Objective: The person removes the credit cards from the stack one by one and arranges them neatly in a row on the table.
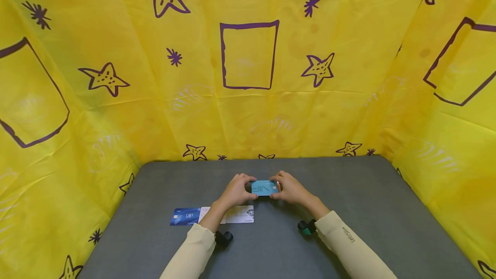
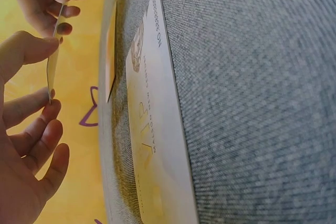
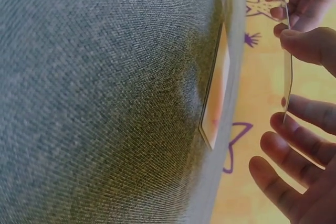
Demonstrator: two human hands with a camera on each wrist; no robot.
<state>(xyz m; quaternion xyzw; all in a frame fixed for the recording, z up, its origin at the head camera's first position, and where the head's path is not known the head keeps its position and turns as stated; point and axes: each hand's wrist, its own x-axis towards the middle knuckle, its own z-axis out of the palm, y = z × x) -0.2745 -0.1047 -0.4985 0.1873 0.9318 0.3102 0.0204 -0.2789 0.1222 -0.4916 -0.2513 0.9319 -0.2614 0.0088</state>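
Observation:
A light blue bank card is held up between both hands over the grey table. My left hand pinches its left end, thumb on one edge and fingertips on the opposite one. The other end is pinched likewise by my right hand. Both wrist views show this card edge-on, raised off the tabletop. Beneath it another card lies flat, mostly hidden in the head view.
Left of centre lies a row of cards: a dark blue card, a whitish card partly behind my left wrist, and a silver-white card. Yellow patterned cloth walls the grey table at the back and sides.

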